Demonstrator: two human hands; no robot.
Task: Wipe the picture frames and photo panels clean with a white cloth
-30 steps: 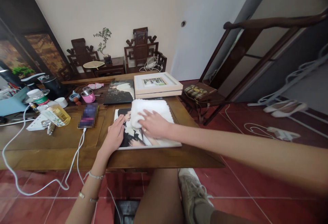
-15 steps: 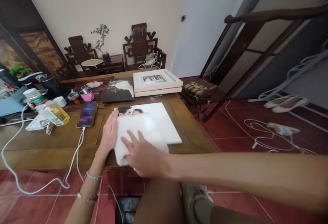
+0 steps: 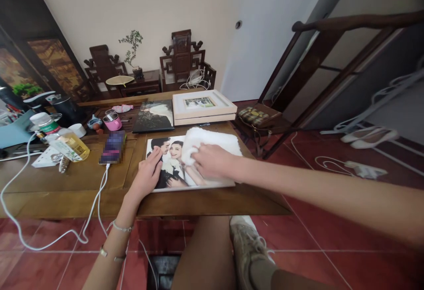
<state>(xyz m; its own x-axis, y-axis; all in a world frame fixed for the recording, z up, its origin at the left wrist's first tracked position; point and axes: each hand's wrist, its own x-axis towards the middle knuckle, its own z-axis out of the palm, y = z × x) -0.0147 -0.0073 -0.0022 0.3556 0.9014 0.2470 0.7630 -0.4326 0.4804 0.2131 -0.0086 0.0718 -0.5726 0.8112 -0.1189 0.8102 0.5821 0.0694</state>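
A large photo print [image 3: 172, 168] of two people lies flat on the wooden table [image 3: 73, 188]. My left hand [image 3: 147, 176] rests flat on its left edge, fingers spread. My right hand [image 3: 212, 161] presses a folded white towel [image 3: 212, 142] onto the upper right part of the print, fingers curled over the cloth.
Behind the print lie a dark photo album [image 3: 155, 115] and stacked white frames [image 3: 202, 106]. A phone [image 3: 113, 147] on a white cable, a bottle [image 3: 71, 146] and a pink cup [image 3: 111, 122] sit at the left. A stair rail [image 3: 331, 38] rises at the right.
My right hand slid the towel from the print's near left corner up to its far right part, uncovering the picture. My left hand stayed on the left edge.
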